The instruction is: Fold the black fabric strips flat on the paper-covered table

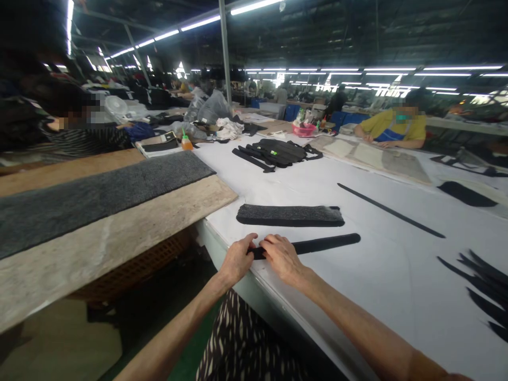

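Note:
A long black fabric strip [329, 243] with a rounded far end lies on the white table, its near end under my hands. My left hand [238, 257] grips that near end, thumb and fingers closed on it at the table's edge. Just to the right, my right hand [281, 256] rests on the strip with bent fingers pressed down on it; whether they pinch it is hidden. Beyond both hands lies a stack of dark grey fuzzy strips [291, 215] with black edges.
Several black pieces [278, 152] lie farther back. A thin black strip [391, 210] and fanned black pieces [484, 291] are at right. A board with grey fabric [107, 198] stands left, near an orange glue bottle [186, 141]. Co-workers sit at left and a person in yellow [392, 127] opposite.

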The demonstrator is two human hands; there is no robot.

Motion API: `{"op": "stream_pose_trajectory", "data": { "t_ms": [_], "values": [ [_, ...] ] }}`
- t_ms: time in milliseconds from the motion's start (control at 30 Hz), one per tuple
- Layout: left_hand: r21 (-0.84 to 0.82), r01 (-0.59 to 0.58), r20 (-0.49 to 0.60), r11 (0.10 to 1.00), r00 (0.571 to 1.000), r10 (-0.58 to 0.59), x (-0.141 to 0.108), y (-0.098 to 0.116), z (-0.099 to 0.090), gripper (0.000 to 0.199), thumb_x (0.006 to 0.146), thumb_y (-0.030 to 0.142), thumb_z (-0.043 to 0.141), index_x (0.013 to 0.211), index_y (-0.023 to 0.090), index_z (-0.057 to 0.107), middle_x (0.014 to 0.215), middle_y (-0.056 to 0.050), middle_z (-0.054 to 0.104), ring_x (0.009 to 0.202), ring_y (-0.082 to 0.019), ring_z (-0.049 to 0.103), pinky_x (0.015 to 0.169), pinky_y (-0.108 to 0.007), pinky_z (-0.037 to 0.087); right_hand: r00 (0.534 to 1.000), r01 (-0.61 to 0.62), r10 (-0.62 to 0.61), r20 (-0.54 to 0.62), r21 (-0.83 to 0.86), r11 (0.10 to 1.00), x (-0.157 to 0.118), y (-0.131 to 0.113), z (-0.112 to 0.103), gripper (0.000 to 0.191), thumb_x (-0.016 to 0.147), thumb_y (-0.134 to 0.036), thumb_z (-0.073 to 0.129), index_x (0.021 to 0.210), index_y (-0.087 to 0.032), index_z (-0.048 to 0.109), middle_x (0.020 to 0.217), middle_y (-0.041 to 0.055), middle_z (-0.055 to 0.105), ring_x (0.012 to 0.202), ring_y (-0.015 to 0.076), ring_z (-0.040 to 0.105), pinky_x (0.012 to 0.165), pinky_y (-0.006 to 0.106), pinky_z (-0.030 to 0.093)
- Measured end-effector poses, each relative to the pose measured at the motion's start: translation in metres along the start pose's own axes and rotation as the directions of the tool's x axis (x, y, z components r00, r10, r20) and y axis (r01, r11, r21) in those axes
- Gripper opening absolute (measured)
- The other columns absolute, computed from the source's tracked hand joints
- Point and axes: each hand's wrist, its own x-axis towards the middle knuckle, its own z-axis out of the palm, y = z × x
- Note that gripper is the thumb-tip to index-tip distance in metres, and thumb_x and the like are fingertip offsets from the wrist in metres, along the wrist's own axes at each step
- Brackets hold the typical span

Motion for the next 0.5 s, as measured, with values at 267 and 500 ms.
{"op": "stream_pose_trajectory", "data": {
  "t_ms": [267, 500],
  "values": [
    [0.217, -0.103, -0.016, 0.971, 0.994, 0.109, -0.007, -0.007, -0.005, 0.035, 0.074, 0.0, 0.044, 0.096, 0.014, 0.067, 0.091, -0.006, 0.065, 0.09, -0.02, 0.058, 0.083, -0.03, 0.044, 1.0, 0.001, -0.001, 0.002, -0.036, 0.999, 0.006, 0.003, 0.009, 0.017, 0.087, -0.01, 0.052, 0.082, -0.019, 0.065, 0.087, 0.004, 0.058, 0.085, 0.0175, 0.051, 0.076, 0.031, 0.038],
    [0.424, -0.175, 0.048, 0.888, 0.984, 0.171, -0.01, -0.006, -0.009, 0.029, 0.088, 0.008, 0.04, 0.089, 0.016, 0.067, 0.09, -0.007, 0.063, 0.09, -0.021, 0.056, 0.078, -0.031, 0.046, 0.979, 0.108, -0.12, -0.165, -0.085, 0.991, 0.003, 0.009, 0.02, 0.015, 0.086, -0.01, 0.055, 0.077, -0.019, 0.064, 0.082, 0.0038, 0.057, 0.083, 0.018, 0.048, 0.074, 0.032, 0.036]
  ]
}}
